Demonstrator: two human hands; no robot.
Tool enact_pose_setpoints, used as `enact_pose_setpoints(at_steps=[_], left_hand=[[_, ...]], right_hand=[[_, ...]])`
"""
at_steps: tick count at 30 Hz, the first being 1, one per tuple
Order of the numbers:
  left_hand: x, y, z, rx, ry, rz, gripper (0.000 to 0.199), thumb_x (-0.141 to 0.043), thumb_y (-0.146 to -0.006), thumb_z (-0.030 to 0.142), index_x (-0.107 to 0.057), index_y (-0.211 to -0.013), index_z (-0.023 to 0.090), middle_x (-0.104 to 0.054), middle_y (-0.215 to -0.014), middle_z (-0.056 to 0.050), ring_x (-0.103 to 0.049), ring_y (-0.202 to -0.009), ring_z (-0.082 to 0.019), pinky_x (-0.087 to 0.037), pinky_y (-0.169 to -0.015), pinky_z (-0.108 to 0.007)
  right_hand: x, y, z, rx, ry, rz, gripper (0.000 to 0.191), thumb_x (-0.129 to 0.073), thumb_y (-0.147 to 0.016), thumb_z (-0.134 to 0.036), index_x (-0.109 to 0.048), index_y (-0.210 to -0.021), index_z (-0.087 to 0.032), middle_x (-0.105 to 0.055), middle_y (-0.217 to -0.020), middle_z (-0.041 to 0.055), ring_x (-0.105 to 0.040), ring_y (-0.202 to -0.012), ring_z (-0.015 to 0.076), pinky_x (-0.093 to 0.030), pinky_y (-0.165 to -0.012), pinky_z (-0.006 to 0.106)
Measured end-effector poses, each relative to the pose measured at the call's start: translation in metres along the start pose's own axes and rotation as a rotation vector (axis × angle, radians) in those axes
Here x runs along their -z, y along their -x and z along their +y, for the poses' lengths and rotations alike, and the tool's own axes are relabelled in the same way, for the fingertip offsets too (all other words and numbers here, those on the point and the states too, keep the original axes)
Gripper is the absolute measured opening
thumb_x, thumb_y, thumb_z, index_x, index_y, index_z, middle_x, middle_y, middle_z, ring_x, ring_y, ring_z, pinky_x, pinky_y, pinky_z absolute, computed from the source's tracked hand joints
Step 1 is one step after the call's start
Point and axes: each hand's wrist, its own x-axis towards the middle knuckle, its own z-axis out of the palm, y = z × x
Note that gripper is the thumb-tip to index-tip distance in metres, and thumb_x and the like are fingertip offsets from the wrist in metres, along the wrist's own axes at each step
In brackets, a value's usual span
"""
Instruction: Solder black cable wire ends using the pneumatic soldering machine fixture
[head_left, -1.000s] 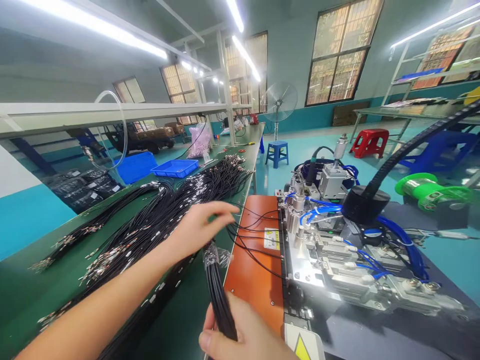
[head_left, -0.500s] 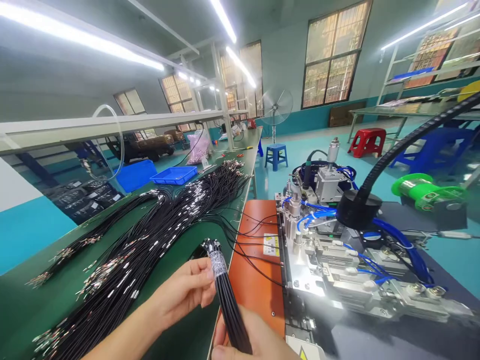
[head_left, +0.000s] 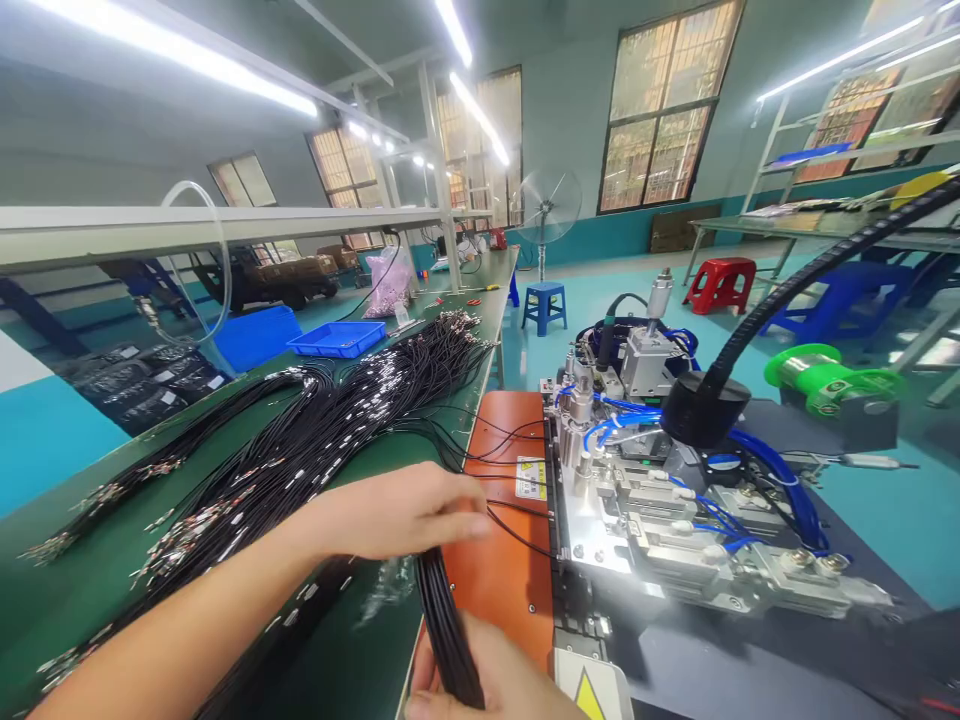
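Observation:
My right hand [head_left: 495, 665] is wrapped round a bundle of black cables [head_left: 444, 620] at the bottom centre, over the edge between the bench and the orange plate. Across the bundle's upper end lies my left hand [head_left: 420, 510], palm down with its fingers bent toward the right; it covers the cable ends, and whether it grips them is hidden. A large pile of black cables [head_left: 345, 400] with metal and white ends spreads over the green bench [head_left: 360, 590] to the left.
Right of the orange plate [head_left: 510, 430] stands a metal machine [head_left: 637, 490] with blue tubes and a thick black hose. A blue tray [head_left: 337, 340] and a pink bag [head_left: 388, 283] sit farther back. A green spool [head_left: 829, 380] is at the right.
My left hand has moved up and over the top of the bundle, hiding the wrapped ends that showed before. My right hand keeps its hold. The view has shifted slightly.

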Motion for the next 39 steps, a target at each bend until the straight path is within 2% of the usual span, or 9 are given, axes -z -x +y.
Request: enact_pose_setpoints(at_steps=[3, 5, 8, 14, 20, 24, 27, 33, 39], left_hand=[[0.006, 0.011, -0.002, 0.002, -0.033, 0.002, 0.041, -0.060, -0.080, 0.043, -0.055, -0.116, 0.023, -0.063, -0.081, 0.000, -0.056, -0.073, -0.016, -0.042, -0.064, -0.023], [0.002, 0.017, -0.002, -0.039, -0.162, -0.021, 0.052, -0.072, -0.069, 0.032, -0.053, -0.117, 0.024, -0.062, -0.091, 0.000, -0.055, -0.085, -0.018, -0.042, -0.084, -0.030], [-0.013, 0.020, -0.002, -0.037, -0.471, 0.072, 0.035, -0.053, -0.073, -0.001, -0.056, -0.102, 0.020, -0.060, -0.088, 0.000, -0.054, -0.088, -0.018, -0.020, -0.107, -0.048], [-0.032, 0.024, -0.022, -0.056, -0.843, 0.360, 0.037, -0.038, -0.080, -0.001, -0.054, -0.109, 0.015, -0.053, -0.113, -0.014, -0.048, -0.108, -0.028, -0.044, -0.089, -0.042], [-0.039, 0.038, -0.031, -0.103, -0.969, 0.554, 0.026, -0.034, -0.088, 0.007, -0.058, -0.096, 0.013, -0.059, -0.091, -0.012, -0.056, -0.088, -0.024, -0.051, -0.075, -0.037], [-0.042, 0.044, -0.030, -0.032, -0.894, 0.590, 0.038, -0.033, -0.087, 0.005, -0.051, -0.119, 0.013, -0.058, -0.093, -0.011, -0.057, -0.074, -0.019, -0.050, -0.064, -0.031], [-0.039, 0.045, -0.028, -0.036, -0.734, 0.462, 0.046, -0.034, -0.087, 0.005, -0.046, -0.129, 0.020, -0.059, -0.089, -0.006, -0.055, -0.067, -0.015, -0.046, -0.058, -0.025], [-0.020, 0.046, -0.014, -0.059, -0.087, 0.328, 0.027, -0.044, -0.091, 0.017, -0.065, -0.108, 0.022, -0.063, -0.084, -0.005, -0.059, -0.073, -0.013, -0.046, -0.064, -0.022], [-0.031, 0.052, 0.017, 0.164, 0.340, 0.335, 0.020, -0.046, -0.090, 0.024, -0.064, -0.087, 0.019, -0.064, -0.071, -0.001, -0.058, -0.058, -0.011, -0.047, -0.053, -0.020]], right_hand=[[0.009, 0.002, 0.000, 0.060, -0.040, -0.053, 0.019, -0.066, -0.071, -0.024, -0.056, -0.085, -0.017, -0.053, -0.070, -0.0023, -0.050, -0.062, 0.0105, -0.037, -0.064, 0.024], [0.012, 0.002, -0.002, 0.070, -0.091, -0.103, 0.019, -0.064, -0.071, -0.024, -0.054, -0.085, -0.017, -0.050, -0.065, -0.0036, -0.046, -0.057, 0.0094, -0.036, -0.059, 0.023], [0.013, 0.001, -0.006, 0.052, -0.138, -0.125, 0.022, -0.065, -0.070, -0.029, -0.050, -0.082, -0.017, -0.047, -0.060, -0.0054, -0.043, -0.050, 0.0077, -0.033, -0.052, 0.022], [0.015, 0.001, -0.011, 0.002, -0.256, -0.100, 0.036, -0.069, -0.067, -0.041, -0.046, -0.080, -0.017, -0.042, -0.052, -0.0088, -0.036, -0.044, 0.0047, -0.026, -0.045, 0.019], [0.017, 0.004, -0.010, 0.000, -0.194, -0.092, 0.034, -0.069, -0.069, -0.040, -0.049, -0.082, -0.016, -0.042, -0.049, -0.0083, -0.038, -0.044, 0.0054, -0.025, -0.045, 0.020], [0.017, 0.006, -0.009, 0.024, -0.211, -0.117, 0.038, -0.070, -0.067, -0.045, -0.049, -0.079, -0.016, -0.044, -0.054, -0.0074, -0.038, -0.043, 0.0046, -0.026, -0.045, 0.020], [0.016, 0.006, -0.008, 0.005, -0.258, -0.108, 0.041, -0.072, -0.065, -0.046, -0.047, -0.080, -0.017, -0.043, -0.054, -0.0086, -0.036, -0.043, 0.0039, -0.024, -0.044, 0.020], [0.014, 0.005, -0.002, 0.034, -0.269, -0.131, 0.041, -0.074, -0.064, -0.045, -0.049, -0.079, -0.016, -0.046, -0.057, -0.0070, -0.039, -0.043, 0.0036, -0.025, -0.044, 0.019], [0.017, 0.005, 0.004, 0.067, -0.439, -0.151, 0.051, -0.073, -0.066, -0.050, -0.047, -0.097, -0.017, -0.039, -0.044, -0.0128, -0.028, -0.035, 0.0031, -0.023, -0.038, 0.017]])
